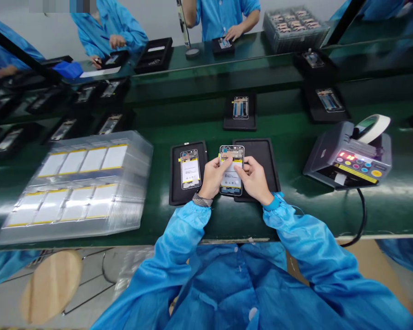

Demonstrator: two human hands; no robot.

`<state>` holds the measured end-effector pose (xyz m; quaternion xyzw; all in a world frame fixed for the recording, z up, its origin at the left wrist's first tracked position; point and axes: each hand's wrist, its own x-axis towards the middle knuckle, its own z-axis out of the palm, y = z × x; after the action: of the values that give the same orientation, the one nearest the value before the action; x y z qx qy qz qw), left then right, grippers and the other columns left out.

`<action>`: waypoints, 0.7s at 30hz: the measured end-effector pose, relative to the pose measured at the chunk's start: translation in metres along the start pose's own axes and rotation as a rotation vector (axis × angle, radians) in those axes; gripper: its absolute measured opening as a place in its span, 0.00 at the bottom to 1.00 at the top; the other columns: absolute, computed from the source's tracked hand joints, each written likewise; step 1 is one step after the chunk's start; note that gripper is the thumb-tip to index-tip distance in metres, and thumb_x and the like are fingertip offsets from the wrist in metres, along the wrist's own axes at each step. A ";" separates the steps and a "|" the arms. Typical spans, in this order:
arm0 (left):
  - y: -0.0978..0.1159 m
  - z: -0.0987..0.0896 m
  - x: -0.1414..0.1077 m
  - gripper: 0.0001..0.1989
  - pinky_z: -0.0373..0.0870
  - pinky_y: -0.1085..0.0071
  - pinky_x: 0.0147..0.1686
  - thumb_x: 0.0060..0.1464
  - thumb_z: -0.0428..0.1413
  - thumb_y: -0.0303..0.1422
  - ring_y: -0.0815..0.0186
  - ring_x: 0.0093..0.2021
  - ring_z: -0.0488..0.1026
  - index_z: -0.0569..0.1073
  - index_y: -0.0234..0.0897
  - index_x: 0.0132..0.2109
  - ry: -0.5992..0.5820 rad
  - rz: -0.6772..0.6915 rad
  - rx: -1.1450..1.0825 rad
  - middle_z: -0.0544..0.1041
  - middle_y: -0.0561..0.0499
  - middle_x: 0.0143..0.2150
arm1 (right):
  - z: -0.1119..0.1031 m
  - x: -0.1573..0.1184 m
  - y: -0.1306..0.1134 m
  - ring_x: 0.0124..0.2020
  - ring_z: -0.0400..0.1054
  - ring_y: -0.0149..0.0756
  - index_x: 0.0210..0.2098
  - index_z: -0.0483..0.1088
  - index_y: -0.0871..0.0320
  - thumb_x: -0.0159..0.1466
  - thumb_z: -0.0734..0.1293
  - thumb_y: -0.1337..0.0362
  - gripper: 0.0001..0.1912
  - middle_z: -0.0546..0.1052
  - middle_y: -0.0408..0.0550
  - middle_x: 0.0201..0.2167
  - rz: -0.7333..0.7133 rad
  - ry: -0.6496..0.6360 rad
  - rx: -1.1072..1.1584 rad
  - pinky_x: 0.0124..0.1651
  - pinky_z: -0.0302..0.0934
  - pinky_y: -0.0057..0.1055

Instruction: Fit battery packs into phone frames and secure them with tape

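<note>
Between both hands is an opened smartphone (231,183), its white battery and circuit board facing up. My left hand (214,176) grips its left edge, the thumb lying over the upper part. From the other side my right hand (255,178) holds the right edge, thumb near the middle of the battery. Partly beneath the phone and my right hand lies a black tray (259,151). Just left of my left hand, a second opened phone (190,169) with a battery rests in another black tray (175,195).
Stacked clear plastic trays (142,183) of white batteries (101,201) stand at left. A tape dispenser (351,158) with a cable sits at right. Farther back, phones lie in black trays (239,124) on the green bench (199,128). Across it, people in blue (223,18) work.
</note>
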<state>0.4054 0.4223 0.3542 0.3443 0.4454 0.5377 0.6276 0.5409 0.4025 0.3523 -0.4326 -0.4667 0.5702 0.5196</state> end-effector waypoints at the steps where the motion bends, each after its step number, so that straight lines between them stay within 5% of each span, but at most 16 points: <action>1: -0.001 0.000 0.000 0.23 0.76 0.68 0.40 0.46 0.71 0.43 0.62 0.39 0.80 0.80 0.33 0.45 0.013 0.003 0.002 0.83 0.45 0.41 | 0.001 0.000 0.001 0.29 0.76 0.40 0.41 0.66 0.53 0.59 0.75 0.43 0.25 0.80 0.44 0.30 0.011 -0.001 -0.004 0.34 0.72 0.35; 21: -0.005 0.003 -0.003 0.20 0.73 0.71 0.36 0.47 0.70 0.44 0.65 0.35 0.78 0.81 0.32 0.42 0.112 0.147 0.160 0.83 0.47 0.38 | 0.001 -0.001 0.006 0.30 0.76 0.40 0.43 0.68 0.53 0.64 0.71 0.45 0.20 0.80 0.44 0.31 -0.012 0.024 -0.086 0.33 0.72 0.35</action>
<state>0.4095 0.4181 0.3511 0.3942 0.4950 0.5634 0.5312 0.5391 0.4014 0.3469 -0.4586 -0.4872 0.5411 0.5095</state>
